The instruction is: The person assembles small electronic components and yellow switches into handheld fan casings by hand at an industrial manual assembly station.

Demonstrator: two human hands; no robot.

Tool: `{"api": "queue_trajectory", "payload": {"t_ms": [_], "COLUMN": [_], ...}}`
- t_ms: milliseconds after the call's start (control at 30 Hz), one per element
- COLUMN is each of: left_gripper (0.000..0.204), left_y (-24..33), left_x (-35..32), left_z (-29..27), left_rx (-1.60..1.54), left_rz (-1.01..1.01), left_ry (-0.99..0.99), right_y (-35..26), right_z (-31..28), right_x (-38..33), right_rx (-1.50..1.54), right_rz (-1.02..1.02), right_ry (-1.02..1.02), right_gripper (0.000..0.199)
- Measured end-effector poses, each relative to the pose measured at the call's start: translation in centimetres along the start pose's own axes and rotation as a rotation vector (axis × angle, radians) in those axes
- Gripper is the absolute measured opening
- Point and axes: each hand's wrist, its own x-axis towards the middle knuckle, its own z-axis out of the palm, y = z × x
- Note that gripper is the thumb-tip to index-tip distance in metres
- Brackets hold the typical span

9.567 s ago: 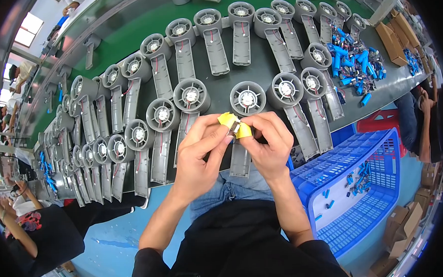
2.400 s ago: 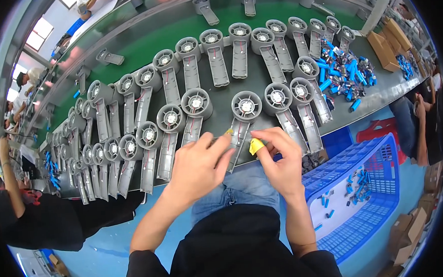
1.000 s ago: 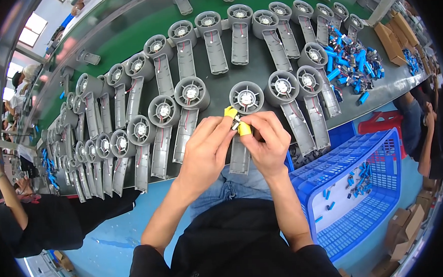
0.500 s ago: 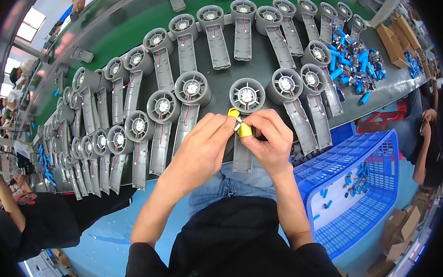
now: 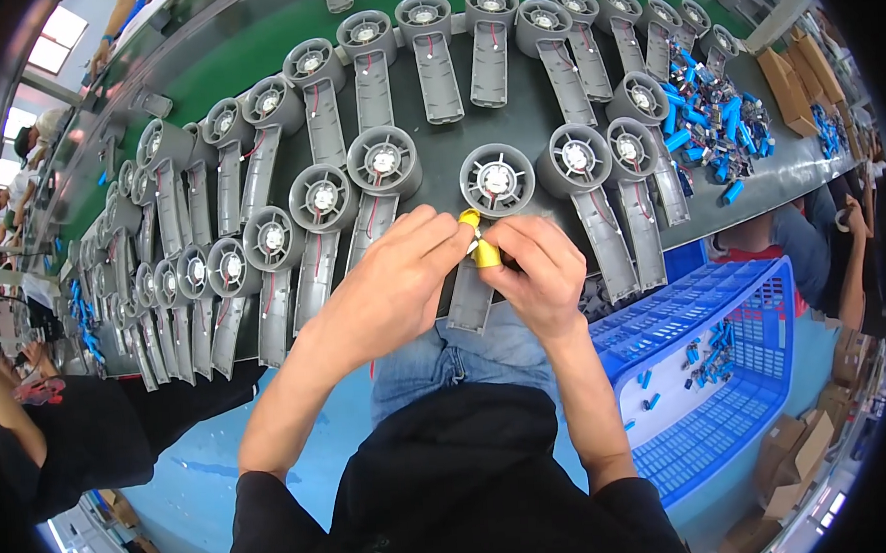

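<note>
A grey handheld-fan shell (image 5: 466, 180) lies directly in front of me, its round fan head away from me and its open handle toward me. Over the handle, my left hand (image 5: 388, 279) and my right hand (image 5: 538, 267) meet fingertip to fingertip. Both are closed in a pinch on a small white wire connector (image 5: 474, 243), mostly hidden by the fingers. Yellow material (image 5: 486, 255) shows at the fingertips of both hands; it looks like finger covers. Whether the connector is one piece or two joined halves, I cannot tell.
Rows of similar fan shells (image 5: 437, 77) with red wires cover the dark bench. At the right lies a heap of blue battery cells (image 5: 721, 127) beside cardboard boxes (image 5: 789, 93). A blue plastic basket (image 5: 699, 288) stands below the bench edge. Other people sit at both sides.
The view has shifted slightly, so the bench items sit a little higher. Both hands keep their pinch at the connector, with the fingers slightly closer together.
</note>
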Motion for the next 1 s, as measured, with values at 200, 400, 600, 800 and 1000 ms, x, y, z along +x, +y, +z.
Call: {"api": "queue_trajectory", "payload": {"t_ms": [200,400,600,800,1000], "left_gripper": [0.038,0.035,0.03,0.02,0.022], "left_y": [-0.5,-0.3,0.8,0.4,2.0], "left_x": [0.0,0.0,-0.2,-0.8,0.8], "left_z": [0.1,0.2,1.1,1.8,-1.4], "left_rx": [-0.054,-0.051,-0.022,-0.129,-0.554], "left_rz": [0.033,0.04,-0.025,-0.197,-0.517], "left_ry": [0.028,0.043,0.123,0.304,0.186], "right_y": [0.2,-0.1,-0.4,-5.1,-7.6], "right_z": [0.0,-0.3,-0.6,-0.9,-2.5], "right_x": [-0.1,-0.3,-0.6,-2.3,-0.6], "right_rx": [-0.02,-0.03,-0.018,0.128,0.514], "right_rz": [0.009,0.007,0.014,0.752,1.032], "right_ry": [0.007,-0.029,0.003,-0.02,0.027], "right_gripper": [0.026,0.026,0.027,0.044,0.048]}}
